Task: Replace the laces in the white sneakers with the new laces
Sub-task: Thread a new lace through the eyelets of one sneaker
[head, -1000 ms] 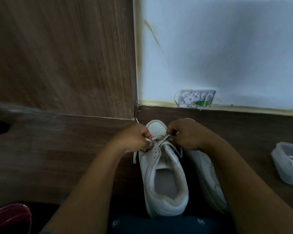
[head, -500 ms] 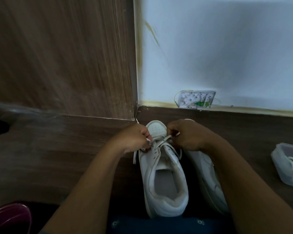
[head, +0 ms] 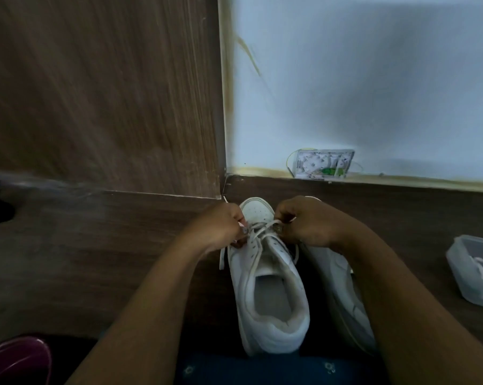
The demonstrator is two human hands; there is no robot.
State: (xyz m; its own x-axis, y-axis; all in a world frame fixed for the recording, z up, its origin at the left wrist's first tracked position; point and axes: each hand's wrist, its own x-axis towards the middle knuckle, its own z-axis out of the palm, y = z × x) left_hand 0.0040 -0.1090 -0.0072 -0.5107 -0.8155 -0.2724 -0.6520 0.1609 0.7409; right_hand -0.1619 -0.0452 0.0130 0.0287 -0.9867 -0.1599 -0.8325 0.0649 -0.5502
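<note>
Nearest the body, a strip of blue fabric (head: 262, 370) is seen at the frame bottom, w/ a maroon object (head: 15, 359) in the L corner. The heel of the first sneaker (head: 270, 315) is set against that fabric, toe pointed away. The second sneaker (head: 343, 290) is laid just beside it on the R, largely covered by the R forearm, so its lacing can't be judged.

Progress: the lace (head: 262, 230) is crossed only at the eyelets nearest the toe; the upper eyelets are bare and the tongue is exposed. Shoe 1 is judged part-done at most. Whether this lace is new or old can't be told. One loose end is draped off the shoe's L side. The left hand (head: 218, 227) is curled, w/ a strand pinched at the L eyelet row; the right hand (head: 308, 223) is curled likewise on the R strand. Left to do, prob.: remaining eyelets, then shoe 2.

Room: bare wooden floor (head: 81, 259) is available to the L. On the R, a clear tub (head: 468, 276) w/ a coiled lace (head: 482, 266) inside is placed well apart. Ahead, the toe is near the corner formed by the wood panel (head: 95, 93) and pale wall (head: 373, 79), so strands are better drawn sideways or up. A small white box (head: 323, 163) is seen at the wall base.
</note>
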